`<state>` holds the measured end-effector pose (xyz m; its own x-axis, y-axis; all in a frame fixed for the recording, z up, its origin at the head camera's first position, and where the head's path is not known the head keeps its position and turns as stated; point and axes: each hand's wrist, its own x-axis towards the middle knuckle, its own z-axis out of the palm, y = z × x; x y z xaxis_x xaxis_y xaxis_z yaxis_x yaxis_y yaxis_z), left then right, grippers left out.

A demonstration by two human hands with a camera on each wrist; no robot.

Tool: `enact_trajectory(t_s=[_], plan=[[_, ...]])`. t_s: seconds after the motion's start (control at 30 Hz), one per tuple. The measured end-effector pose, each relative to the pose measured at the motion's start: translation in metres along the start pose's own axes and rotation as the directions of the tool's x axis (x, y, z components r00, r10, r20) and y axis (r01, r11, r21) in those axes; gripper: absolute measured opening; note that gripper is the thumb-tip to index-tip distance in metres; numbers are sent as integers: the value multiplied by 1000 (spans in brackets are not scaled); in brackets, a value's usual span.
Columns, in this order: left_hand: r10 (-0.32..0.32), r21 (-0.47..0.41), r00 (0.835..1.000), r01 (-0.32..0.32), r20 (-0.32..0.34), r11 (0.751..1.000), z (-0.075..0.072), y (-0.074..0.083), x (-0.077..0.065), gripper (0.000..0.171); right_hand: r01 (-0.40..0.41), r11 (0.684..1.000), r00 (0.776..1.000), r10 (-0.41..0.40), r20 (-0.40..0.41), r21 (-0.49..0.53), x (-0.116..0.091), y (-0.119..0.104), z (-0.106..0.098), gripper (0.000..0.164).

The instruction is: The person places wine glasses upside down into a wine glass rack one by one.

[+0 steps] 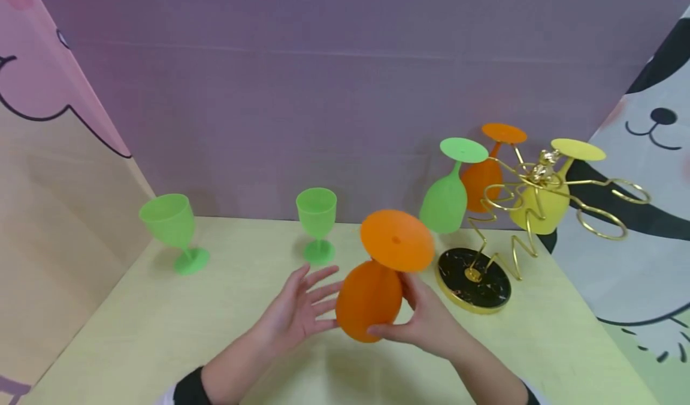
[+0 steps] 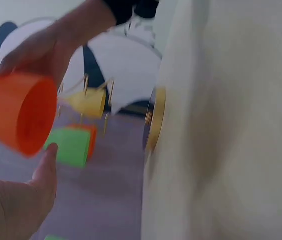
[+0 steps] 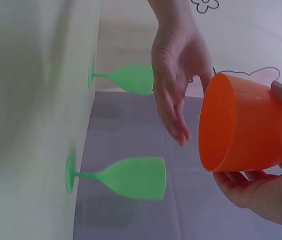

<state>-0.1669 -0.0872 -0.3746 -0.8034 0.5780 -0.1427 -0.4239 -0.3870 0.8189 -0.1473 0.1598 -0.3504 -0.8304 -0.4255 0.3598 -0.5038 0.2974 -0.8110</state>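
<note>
An orange goblet [image 1: 369,303] is held upside down above the table, its round foot uppermost and its mouth facing down. My right hand [image 1: 426,318] grips its bowl from the right, thumb on the near side. Just left of the bowl is my left hand [image 1: 302,309], fingers extended and palm turned toward the goblet; whether the fingertips touch it I cannot tell in the head view. In the right wrist view the goblet's open rim [image 3: 216,122] shows, with the left hand [image 3: 178,75] beside it, straight-fingered.
A gold wire rack [image 1: 530,183] on a round black base [image 1: 474,279] stands at the right. Upside-down green [image 1: 444,204], orange [image 1: 481,183] and yellow [image 1: 544,207] goblets hang on it. Two green goblets stand upright, one at the left [image 1: 172,222], one near the middle [image 1: 317,210].
</note>
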Motion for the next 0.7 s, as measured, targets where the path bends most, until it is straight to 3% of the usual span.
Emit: enact_trajectory(t_s=[0.07,0.13,0.2,0.27,0.33,0.4,0.47,0.53,0.6,0.7], plan=[[93,77,994,-90,-48,993,-10,13,-2,66,17,1000,1000,-17,-14,13,3,2,-6,87],[185,158,977,-167,-102,973,-21,27,-6,65,30,1000,999,-29,-31,11,5,3,-12,88],[284,261,947,-240,-147,935,-31,42,-10,64,31,1000,998,-31,-46,2,7,4,-19,87],[383,377,906,-297,-177,877,-42,58,-16,63,13,1000,998,-14,-64,-23,9,5,-25,85],[485,498,854,-341,-190,797,-53,74,-22,61,-19,999,997,17,-74,-35,10,5,-31,84],[579,622,791,-356,-197,698,-64,89,-28,58,-58,998,995,55,-83,-36,11,6,-38,85],[656,754,728,-314,-199,577,-74,105,-34,55,-104,994,991,100,-92,-42,12,7,-45,86],[707,849,677,-237,-204,472,-83,118,-40,56,-151,987,984,145,-105,-53,12,8,-51,88],[740,917,643,-145,-199,373,-93,130,-46,60,-195,979,975,186,-121,-63,13,8,-57,89],[777,965,607,-56,-170,255,-106,144,-50,65,-252,966,960,242,-143,-60,14,9,-66,89]])
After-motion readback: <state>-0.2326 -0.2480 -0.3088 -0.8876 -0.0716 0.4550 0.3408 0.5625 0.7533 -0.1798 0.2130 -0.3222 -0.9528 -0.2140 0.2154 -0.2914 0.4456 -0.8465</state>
